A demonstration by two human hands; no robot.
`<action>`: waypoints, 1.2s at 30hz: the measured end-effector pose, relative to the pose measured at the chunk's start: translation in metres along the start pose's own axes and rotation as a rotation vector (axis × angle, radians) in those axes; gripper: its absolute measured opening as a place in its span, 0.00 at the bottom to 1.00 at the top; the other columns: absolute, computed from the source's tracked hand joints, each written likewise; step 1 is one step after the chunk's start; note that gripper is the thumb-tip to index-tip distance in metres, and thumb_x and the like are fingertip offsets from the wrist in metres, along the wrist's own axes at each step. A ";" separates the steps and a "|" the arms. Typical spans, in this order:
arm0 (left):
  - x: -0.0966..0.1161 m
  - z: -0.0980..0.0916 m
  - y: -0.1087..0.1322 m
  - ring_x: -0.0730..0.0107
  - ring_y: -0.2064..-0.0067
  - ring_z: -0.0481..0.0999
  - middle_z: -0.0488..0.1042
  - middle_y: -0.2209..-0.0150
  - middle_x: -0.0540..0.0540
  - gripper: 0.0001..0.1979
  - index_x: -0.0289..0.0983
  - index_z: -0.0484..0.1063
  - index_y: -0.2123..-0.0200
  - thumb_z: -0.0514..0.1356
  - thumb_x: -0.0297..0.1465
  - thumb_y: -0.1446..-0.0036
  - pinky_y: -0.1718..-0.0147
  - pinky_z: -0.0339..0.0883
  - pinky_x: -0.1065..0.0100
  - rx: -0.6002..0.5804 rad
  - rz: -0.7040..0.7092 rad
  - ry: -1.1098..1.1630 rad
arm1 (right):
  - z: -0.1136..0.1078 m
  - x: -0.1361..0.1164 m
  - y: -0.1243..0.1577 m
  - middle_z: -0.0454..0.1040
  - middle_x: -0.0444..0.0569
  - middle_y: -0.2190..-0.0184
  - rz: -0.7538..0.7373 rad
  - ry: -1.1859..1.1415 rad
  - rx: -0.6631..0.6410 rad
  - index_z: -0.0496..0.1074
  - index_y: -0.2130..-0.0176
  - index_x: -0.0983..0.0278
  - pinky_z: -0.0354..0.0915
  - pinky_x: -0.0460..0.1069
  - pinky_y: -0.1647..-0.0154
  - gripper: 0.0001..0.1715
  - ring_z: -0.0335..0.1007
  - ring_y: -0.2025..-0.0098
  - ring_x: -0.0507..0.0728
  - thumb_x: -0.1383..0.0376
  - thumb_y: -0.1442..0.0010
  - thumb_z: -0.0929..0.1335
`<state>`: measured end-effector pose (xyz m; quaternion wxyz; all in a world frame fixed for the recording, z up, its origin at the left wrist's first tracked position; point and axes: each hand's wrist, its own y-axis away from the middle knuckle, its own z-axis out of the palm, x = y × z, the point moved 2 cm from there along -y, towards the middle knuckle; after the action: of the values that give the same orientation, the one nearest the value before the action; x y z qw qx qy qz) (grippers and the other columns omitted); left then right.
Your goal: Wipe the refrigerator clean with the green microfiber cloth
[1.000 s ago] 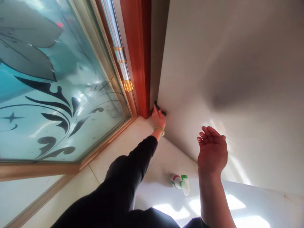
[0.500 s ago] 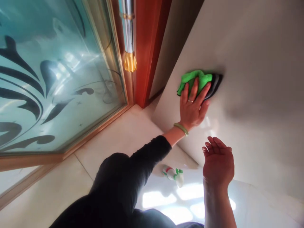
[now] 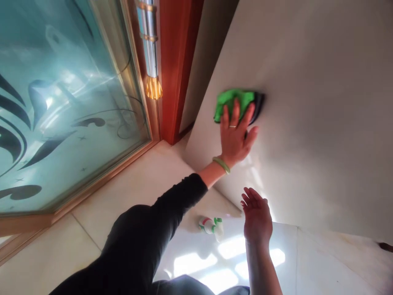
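My left hand (image 3: 236, 139) presses a bright green cloth (image 3: 231, 98) flat against a smooth pale panel (image 3: 307, 102). Its fingers are spread over the cloth, whose dark edge or underside shows at the right. A ring and a green bangle (image 3: 221, 164) are on this hand and wrist. Lower down, my right hand (image 3: 258, 217) is held up in front of the panel, palm partly showing, fingers loosely bent and holding nothing. Below my left forearm, a white spray bottle (image 3: 207, 225) with green and red parts lies on the floor.
To the left stands a wood-framed glass panel (image 3: 73, 102) with dark leaf patterns. A metal pole with a gold end (image 3: 153, 87) hangs beside a reddish-brown post (image 3: 172, 73). Bright window light falls on the pale tiled floor (image 3: 153, 172).
The view has shifted, so most things appear further left. My left hand still presses the cloth on the panel, now appearing slightly nearer its left edge. My right hand remains raised and free.
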<state>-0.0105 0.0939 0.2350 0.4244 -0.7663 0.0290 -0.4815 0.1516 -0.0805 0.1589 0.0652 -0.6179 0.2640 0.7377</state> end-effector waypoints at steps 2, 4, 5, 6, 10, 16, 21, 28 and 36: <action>0.009 -0.011 -0.019 0.61 0.16 0.33 0.54 0.20 0.55 0.43 0.50 0.68 0.29 0.30 0.59 0.29 0.18 0.38 0.49 -0.059 0.161 -0.038 | 0.004 -0.002 -0.001 0.83 0.52 0.43 -0.008 -0.020 -0.012 0.80 0.49 0.60 0.67 0.55 0.48 0.32 0.79 0.48 0.59 0.40 0.38 0.68; -0.009 -0.025 -0.035 0.59 0.16 0.35 0.57 0.21 0.50 0.46 0.47 0.71 0.30 0.32 0.62 0.31 0.17 0.34 0.50 -0.060 0.169 -0.027 | 0.007 -0.004 0.000 0.82 0.54 0.41 -0.023 -0.039 -0.024 0.80 0.47 0.61 0.68 0.56 0.47 0.34 0.80 0.46 0.60 0.39 0.37 0.68; -0.024 -0.032 -0.042 0.57 0.16 0.34 0.56 0.21 0.48 0.47 0.44 0.70 0.30 0.33 0.64 0.32 0.18 0.31 0.49 -0.006 0.111 -0.007 | 0.008 -0.005 0.001 0.81 0.55 0.40 -0.039 -0.045 -0.034 0.80 0.45 0.61 0.68 0.56 0.46 0.36 0.80 0.45 0.61 0.39 0.37 0.68; -0.039 -0.037 -0.049 0.56 0.16 0.32 0.53 0.20 0.46 0.48 0.41 0.67 0.28 0.35 0.65 0.33 0.18 0.28 0.49 0.045 0.039 0.010 | 0.009 -0.005 0.002 0.81 0.55 0.39 -0.055 -0.052 -0.044 0.80 0.44 0.61 0.68 0.57 0.45 0.37 0.80 0.44 0.62 0.38 0.37 0.67; -0.063 -0.027 -0.057 0.55 0.16 0.28 0.38 0.17 0.43 0.49 0.35 0.52 0.21 0.33 0.61 0.30 0.18 0.28 0.47 0.151 -0.036 -0.035 | 0.015 -0.010 0.002 0.80 0.54 0.37 -0.077 -0.098 -0.049 0.81 0.45 0.59 0.69 0.57 0.45 0.36 0.81 0.43 0.64 0.37 0.36 0.67; -0.030 0.025 0.045 0.44 0.20 0.53 0.61 0.23 0.46 0.33 0.49 0.68 0.27 0.48 0.55 0.27 0.20 0.45 0.40 -0.466 0.657 -0.252 | 0.014 -0.018 -0.017 0.81 0.52 0.39 -0.174 -0.153 0.022 0.82 0.45 0.57 0.70 0.55 0.49 0.34 0.81 0.44 0.63 0.39 0.33 0.65; -0.084 -0.014 0.038 0.41 0.27 0.65 0.71 0.30 0.37 0.32 0.44 0.79 0.37 0.49 0.54 0.28 0.24 0.54 0.39 -0.612 0.527 -0.389 | -0.006 -0.015 -0.032 0.82 0.54 0.40 -0.164 -0.244 0.151 0.82 0.47 0.60 0.69 0.54 0.52 0.35 0.82 0.47 0.63 0.38 0.36 0.66; -0.011 -0.018 -0.074 0.44 0.17 0.24 0.38 0.18 0.33 0.53 0.30 0.55 0.23 0.38 0.65 0.33 0.20 0.26 0.39 -0.136 0.367 -0.287 | -0.004 -0.017 -0.038 0.84 0.55 0.44 -0.179 -0.334 0.198 0.82 0.50 0.60 0.70 0.53 0.56 0.35 0.82 0.51 0.61 0.37 0.37 0.66; -0.034 0.009 0.043 0.47 0.31 0.71 0.72 0.29 0.47 0.27 0.53 0.75 0.33 0.54 0.52 0.29 0.25 0.55 0.45 -0.995 0.730 -0.459 | 0.011 -0.010 -0.043 0.85 0.51 0.55 -0.155 -0.449 0.282 0.79 0.59 0.60 0.68 0.50 0.61 0.25 0.79 0.60 0.56 0.45 0.39 0.66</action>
<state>-0.0064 0.0875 0.1801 0.1508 -0.8952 0.4150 -0.0600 0.1628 -0.0364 0.1559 0.2636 -0.4422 0.2951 0.8049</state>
